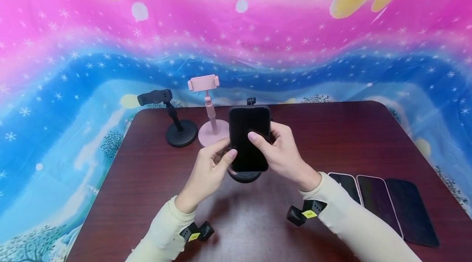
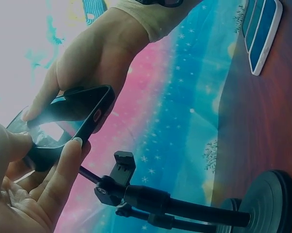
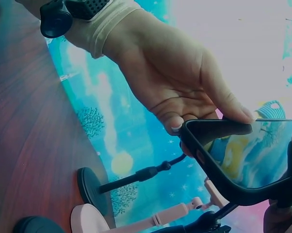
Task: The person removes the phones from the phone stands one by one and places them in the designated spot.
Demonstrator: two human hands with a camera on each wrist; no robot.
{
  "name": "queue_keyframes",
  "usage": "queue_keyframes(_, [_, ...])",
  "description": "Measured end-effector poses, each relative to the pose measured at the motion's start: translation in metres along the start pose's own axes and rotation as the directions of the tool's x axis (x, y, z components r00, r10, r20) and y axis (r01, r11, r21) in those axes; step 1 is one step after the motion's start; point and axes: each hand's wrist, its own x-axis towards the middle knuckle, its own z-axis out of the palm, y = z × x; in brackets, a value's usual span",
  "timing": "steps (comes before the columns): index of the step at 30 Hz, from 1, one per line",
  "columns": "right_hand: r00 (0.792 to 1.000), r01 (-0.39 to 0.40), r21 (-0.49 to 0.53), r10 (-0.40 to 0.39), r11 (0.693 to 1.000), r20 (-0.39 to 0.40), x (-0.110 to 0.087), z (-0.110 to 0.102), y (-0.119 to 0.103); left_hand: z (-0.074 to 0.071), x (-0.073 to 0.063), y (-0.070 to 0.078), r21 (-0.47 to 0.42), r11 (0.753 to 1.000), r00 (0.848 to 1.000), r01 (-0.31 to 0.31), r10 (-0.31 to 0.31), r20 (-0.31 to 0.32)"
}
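Both hands hold a smartphone (image 1: pixel 248 151) with a dark screen and black case, upright above the table. My left hand (image 1: pixel 200 174) pinches its lower left edge, thumb at the front. On the right side, my right hand (image 1: pixel 289 155) grips the edge with its thumb lying over the screen. Behind the phone stands a black phone stand, its round base (image 1: pixel 244 177) showing below and a small knob (image 1: pixel 251 101) above. Whether the phone sits in a clamp is hidden. In the right wrist view the phone's screen (image 3: pixel 252 160) reflects the backdrop.
Left of the phone stand a pink phone stand (image 1: pixel 210 110) and another black phone stand (image 1: pixel 178 127). Three phones lie side by side at the right: one light-rimmed (image 1: pixel 346 182), a second light-rimmed (image 1: pixel 377 196) and a dark one (image 1: pixel 411 213). A patterned cloth (image 1: pixel 236 41) hangs behind the table (image 1: pixel 332 143).
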Motion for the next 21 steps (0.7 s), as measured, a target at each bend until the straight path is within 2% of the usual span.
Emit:
queue_keyframes(10, [1.0,-0.017,0.023,0.017,1.0,0.005,0.0004,-0.0018,0.0018,-0.0018,0.0009,-0.0038,0.002,1.0,1.0,-0.022,0.022,0.009])
queue_keyframes(21, [1.0,-0.016,0.059,0.015,0.998,0.018,0.0012,-0.0021,0.0024,-0.0061,0.0026,-0.0071,-0.071,0.997,0.998,-0.035,0.038,0.044])
